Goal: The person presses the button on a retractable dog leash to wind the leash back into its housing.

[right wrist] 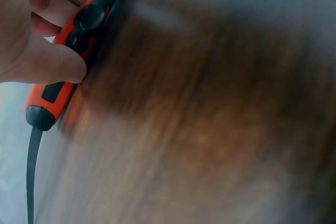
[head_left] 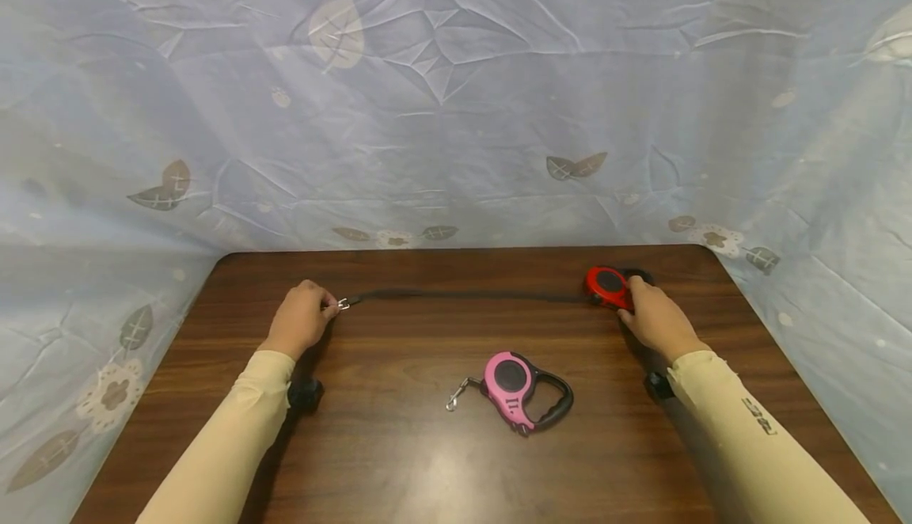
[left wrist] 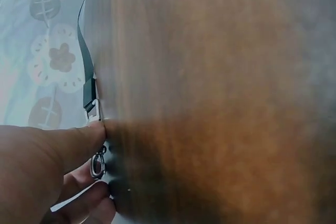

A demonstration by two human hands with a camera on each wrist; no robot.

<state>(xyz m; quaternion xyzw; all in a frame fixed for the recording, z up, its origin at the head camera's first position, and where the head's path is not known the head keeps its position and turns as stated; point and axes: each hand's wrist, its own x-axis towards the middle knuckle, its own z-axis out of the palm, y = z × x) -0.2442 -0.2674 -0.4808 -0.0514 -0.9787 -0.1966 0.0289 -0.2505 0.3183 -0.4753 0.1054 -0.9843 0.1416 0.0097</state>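
My left hand (head_left: 301,320) pinches the metal snap hook (left wrist: 96,163) at the end of a dark leash strap (head_left: 463,295), thumb and fingertips on the clip. The strap runs nearly straight across the back of the table to a red and black retractable leash (head_left: 608,286). Around that casing my right hand (head_left: 657,320) has its thumb and fingers; in the right wrist view the thumb lies over the casing's edge near the black buttons (right wrist: 90,18). Nearer the front lies a pink retractable leash (head_left: 509,385) with a black handle, its short metal clip (head_left: 456,396) pointing left, touched by neither hand.
The brown wooden table (head_left: 399,461) has rounded back corners. A pale patterned cloth (head_left: 442,152) hangs behind it and along both sides. Dark wrist devices, such as the one under the left sleeve (head_left: 305,395), sit below each forearm.
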